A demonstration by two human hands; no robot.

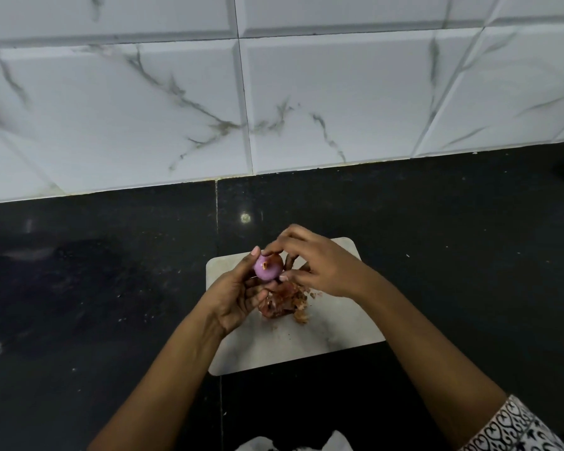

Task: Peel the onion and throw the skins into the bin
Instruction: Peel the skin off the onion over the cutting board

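We cradle the onion (267, 267) in the curled fingers of our left hand (238, 296) to steady it over the pale cutting board (332, 333). Our right hand (316, 265) pinches what seems a last brown flap at its top. Smooth, glossy purple shows; papery, crumpled skins (285, 302) lie heaped below our fingertips.

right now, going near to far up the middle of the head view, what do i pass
white bag → cutting board → pile of onion skins → onion → black countertop → marble-look wall tiles
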